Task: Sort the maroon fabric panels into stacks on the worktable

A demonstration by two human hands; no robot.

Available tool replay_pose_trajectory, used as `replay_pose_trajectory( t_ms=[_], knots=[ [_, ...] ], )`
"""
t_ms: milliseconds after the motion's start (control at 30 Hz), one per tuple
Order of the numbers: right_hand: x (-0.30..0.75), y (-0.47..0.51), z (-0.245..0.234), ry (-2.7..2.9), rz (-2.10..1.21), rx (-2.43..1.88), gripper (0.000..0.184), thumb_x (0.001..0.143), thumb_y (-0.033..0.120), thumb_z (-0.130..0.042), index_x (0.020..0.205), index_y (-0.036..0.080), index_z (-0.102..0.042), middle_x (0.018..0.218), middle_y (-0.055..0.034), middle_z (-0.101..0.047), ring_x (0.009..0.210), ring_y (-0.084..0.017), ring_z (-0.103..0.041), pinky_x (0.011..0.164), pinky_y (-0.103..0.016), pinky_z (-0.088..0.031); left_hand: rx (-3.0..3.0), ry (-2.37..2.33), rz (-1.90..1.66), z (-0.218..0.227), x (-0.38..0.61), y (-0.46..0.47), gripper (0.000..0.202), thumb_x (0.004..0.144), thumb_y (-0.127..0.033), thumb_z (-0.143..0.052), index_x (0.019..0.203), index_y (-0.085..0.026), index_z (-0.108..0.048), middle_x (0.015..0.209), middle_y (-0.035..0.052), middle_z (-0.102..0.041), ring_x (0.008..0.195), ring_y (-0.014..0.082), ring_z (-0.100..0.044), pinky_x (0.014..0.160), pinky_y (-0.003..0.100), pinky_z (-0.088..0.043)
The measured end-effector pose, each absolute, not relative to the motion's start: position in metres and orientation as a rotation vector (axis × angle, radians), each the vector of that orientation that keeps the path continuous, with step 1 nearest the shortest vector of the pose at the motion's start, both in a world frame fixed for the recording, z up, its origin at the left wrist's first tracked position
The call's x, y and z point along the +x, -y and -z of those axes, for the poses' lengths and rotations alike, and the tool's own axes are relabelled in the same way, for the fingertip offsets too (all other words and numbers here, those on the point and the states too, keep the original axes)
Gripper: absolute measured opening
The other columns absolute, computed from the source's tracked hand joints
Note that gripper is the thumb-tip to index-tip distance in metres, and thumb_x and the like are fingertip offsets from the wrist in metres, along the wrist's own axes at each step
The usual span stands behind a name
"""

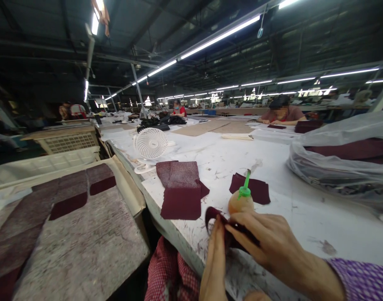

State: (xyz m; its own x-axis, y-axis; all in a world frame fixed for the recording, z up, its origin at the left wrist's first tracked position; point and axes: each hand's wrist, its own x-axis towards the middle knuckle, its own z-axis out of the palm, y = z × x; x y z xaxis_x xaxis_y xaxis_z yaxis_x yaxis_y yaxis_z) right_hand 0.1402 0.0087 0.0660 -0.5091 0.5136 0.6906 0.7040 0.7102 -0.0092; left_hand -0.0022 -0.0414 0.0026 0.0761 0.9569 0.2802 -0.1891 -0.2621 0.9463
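Note:
Both my hands meet at the near edge of a white worktable [304, 209]. My left hand [214, 261] and my right hand [266, 244] pinch a small dark maroon fabric piece [214, 215] between them; it curls up at its left end. Just behind it stands a glue bottle [240, 200] with a green nozzle. To the left lies a stack of maroon fabric pieces [181, 188], and another maroon piece [257, 190] lies flat behind the bottle.
A small white fan [150, 146] stands further back. A clear plastic bag of maroon fabric [345, 161] fills the right side. A board with maroon pieces [68, 225] sits at my left. Other people work at far tables.

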Motion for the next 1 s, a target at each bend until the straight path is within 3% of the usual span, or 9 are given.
replay_pose_trajectory(
  t_ms=[67,133,333,467,633,733,767,900,1000],
  knots=[
    [0.141,-0.004,-0.068,2.283,0.48,-0.745,0.029,0.097,0.022,-0.03,0.088,0.016,-0.057,0.067,-0.0024,-0.063,0.054,-0.012,-0.055,0.049,-0.024,-0.04,1.215,-0.734,-1.431,-0.009,0.003,0.034,0.093,0.064,-0.052,-0.073,0.141,-0.018,-0.035,0.144,0.0121,-0.038,0.133,0.0349,-0.031,0.111,0.044,-0.026],
    [0.14,-0.001,-0.069,2.311,0.533,-0.642,0.032,0.099,0.021,-0.025,0.097,0.014,-0.057,0.072,-0.004,-0.064,0.059,-0.013,-0.058,0.052,-0.025,-0.043,1.105,-0.641,-1.409,-0.017,0.007,0.03,0.093,0.062,-0.054,-0.074,0.14,-0.021,-0.036,0.139,0.0126,-0.046,0.13,0.034,-0.038,0.109,0.044,-0.032],
    [0.137,-0.005,-0.06,2.357,0.492,-0.627,0.029,0.097,0.016,-0.03,0.099,0.014,-0.059,0.074,-0.0031,-0.064,0.06,-0.012,-0.057,0.052,-0.025,-0.043,0.763,-0.679,-1.484,-0.023,0.009,0.03,0.063,0.076,-0.046,-0.066,0.132,-0.024,-0.048,0.14,0.0074,-0.044,0.133,0.0256,-0.035,0.11,0.033,-0.032],
    [0.132,-0.004,-0.056,2.403,0.466,-0.628,0.031,0.097,0.014,-0.03,0.09,0.015,-0.06,0.068,-0.002,-0.061,0.056,-0.012,-0.055,0.049,-0.025,-0.04,0.628,-0.645,-1.461,-0.02,0.007,0.027,0.058,0.073,-0.042,-0.069,0.125,-0.023,-0.055,0.137,0.0082,-0.049,0.129,0.0268,-0.041,0.108,0.035,-0.035],
    [0.136,-0.003,-0.074,2.403,0.283,-0.663,0.029,0.095,0.039,-0.038,0.088,0.02,-0.059,0.075,-0.0037,-0.063,0.064,-0.014,-0.057,0.055,-0.026,-0.043,0.553,-0.696,-1.397,-0.024,-0.014,0.006,0.045,0.071,-0.038,-0.071,0.11,-0.016,-0.064,0.112,0.0115,-0.067,0.113,0.0286,-0.056,0.1,0.04,-0.041],
    [0.157,-0.019,-0.077,2.101,0.222,-0.867,0.014,0.087,0.035,-0.052,0.092,0.022,-0.055,0.08,-0.0044,-0.059,0.07,-0.017,-0.057,0.061,-0.029,-0.047,0.495,-0.783,-1.494,-0.022,-0.036,-0.006,0.042,0.066,-0.034,-0.075,0.102,-0.014,-0.067,0.103,0.0108,-0.07,0.108,0.0285,-0.059,0.097,0.041,-0.043],
    [0.165,-0.027,-0.074,1.945,0.221,-0.983,0.017,0.084,0.036,-0.055,0.095,0.023,-0.053,0.083,-0.005,-0.057,0.072,-0.019,-0.057,0.063,-0.031,-0.048,0.478,-0.831,-1.524,-0.02,-0.043,-0.009,0.041,0.063,-0.033,-0.076,0.098,-0.013,-0.068,0.101,0.0104,-0.07,0.107,0.0283,-0.059,0.096,0.04,-0.044],
    [0.189,-0.055,-0.044,1.781,-0.043,-1.32,0.062,0.073,0.055,-0.06,0.121,0.02,-0.043,0.112,-0.0132,-0.055,0.095,-0.03,-0.057,0.079,-0.042,-0.049,0.483,-0.95,-1.581,-0.01,-0.062,-0.019,0.035,0.064,-0.032,-0.075,0.094,-0.017,-0.067,0.106,0.0087,-0.069,0.108,0.0262,-0.058,0.095,0.04,-0.044],
    [0.189,-0.059,-0.027,1.996,-0.377,-1.447,0.062,0.074,0.05,-0.062,0.123,0.019,-0.04,0.112,-0.0113,-0.059,0.097,-0.029,-0.059,0.081,-0.041,-0.049,0.612,-0.962,-1.587,-0.007,-0.062,-0.025,0.036,0.069,-0.032,-0.072,0.101,-0.017,-0.066,0.11,0.0091,-0.067,0.112,0.0253,-0.056,0.097,0.038,-0.043]
  ],
)
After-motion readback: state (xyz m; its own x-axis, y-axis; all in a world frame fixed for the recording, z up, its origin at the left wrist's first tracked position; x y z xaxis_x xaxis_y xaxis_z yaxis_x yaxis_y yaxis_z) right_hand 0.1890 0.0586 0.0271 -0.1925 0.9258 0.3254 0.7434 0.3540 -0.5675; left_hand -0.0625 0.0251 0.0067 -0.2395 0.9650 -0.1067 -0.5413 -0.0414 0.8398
